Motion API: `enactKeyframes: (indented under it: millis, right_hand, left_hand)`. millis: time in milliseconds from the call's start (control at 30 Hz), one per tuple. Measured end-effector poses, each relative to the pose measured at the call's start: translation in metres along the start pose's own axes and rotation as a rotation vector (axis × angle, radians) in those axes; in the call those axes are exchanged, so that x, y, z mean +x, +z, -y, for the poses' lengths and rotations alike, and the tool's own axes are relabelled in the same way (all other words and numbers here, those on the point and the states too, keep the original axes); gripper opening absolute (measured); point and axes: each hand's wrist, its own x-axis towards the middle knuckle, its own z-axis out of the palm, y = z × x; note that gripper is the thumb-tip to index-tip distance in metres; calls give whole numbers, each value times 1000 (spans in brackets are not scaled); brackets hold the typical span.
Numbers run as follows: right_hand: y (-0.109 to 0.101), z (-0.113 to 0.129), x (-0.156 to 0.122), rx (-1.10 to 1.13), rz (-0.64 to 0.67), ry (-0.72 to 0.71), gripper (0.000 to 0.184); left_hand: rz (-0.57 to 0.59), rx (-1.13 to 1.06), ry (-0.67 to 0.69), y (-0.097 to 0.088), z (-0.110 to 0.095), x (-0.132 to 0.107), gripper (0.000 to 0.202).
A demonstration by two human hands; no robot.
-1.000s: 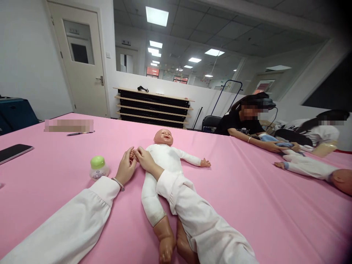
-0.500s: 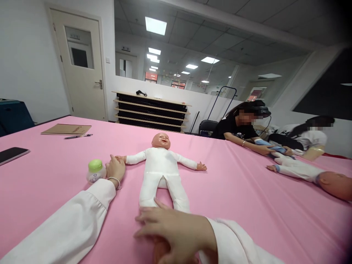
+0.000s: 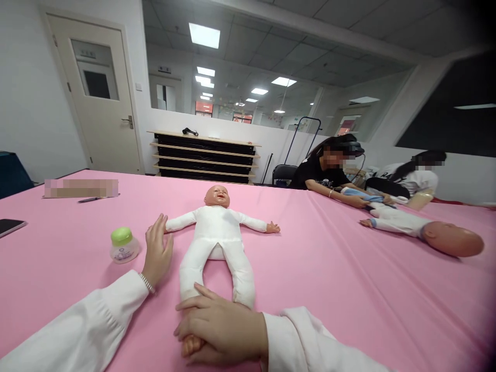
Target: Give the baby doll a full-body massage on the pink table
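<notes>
**Doll on pink cloth, head view.** The doll [image 3: 211, 243] lies on its back at lower centre of the frame, in a white bodysuit, with arms spread and legs toward you. Your right hand [image 3: 220, 328] is at bottom centre, its fingers [image 3: 205, 315] together and closed around the doll's lower leg, with the bare foot [image 3: 188, 345] showing below them. Your left hand [image 3: 157, 252] rests on the cloth just beside the doll's outstretched hand, its fingers [image 3: 157, 232] slightly apart and not gripping anything. A bracelet [image 3: 146, 283] circles that wrist.

Left of your left hand stands a bottle [image 3: 124, 245] with a green cap; its label is too small to read. At far left lie a phone [image 3: 10, 227] and, higher up, a pen [image 3: 93, 199] beside a blurred patch [image 3: 81, 188].

The pink cloth [image 3: 329, 289] covers the table. At right, 2 co-workers, 1 in a black shirt [image 3: 320, 173] and 1 in a white shirt [image 3: 413, 178], work at a second doll [image 3: 426, 227]. Upper left shows a door [image 3: 93, 93]; behind the table stands a shelf rack [image 3: 203, 155], with glass partitions and ceiling lights [image 3: 204, 35] above.
</notes>
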Motion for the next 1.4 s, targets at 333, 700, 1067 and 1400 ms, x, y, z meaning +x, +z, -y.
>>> enactKeyframes:
  millis: [333, 700, 1067, 1400]
  right_hand:
    - [2, 0, 1, 452, -415, 54, 30]
    - [13, 0, 2, 979, -353, 342, 37]
    - [-5, 1, 3, 979, -188, 181, 46]
    - [2, -2, 3, 647, -182, 245, 31]
  left_hand:
    - [299, -262, 85, -35, -47, -98, 53]
    - [314, -124, 484, -37, -69, -102, 67]
    - [427, -403, 330, -39, -61, -96, 39]
    - [469, -448, 293, -39, -50, -105, 37]
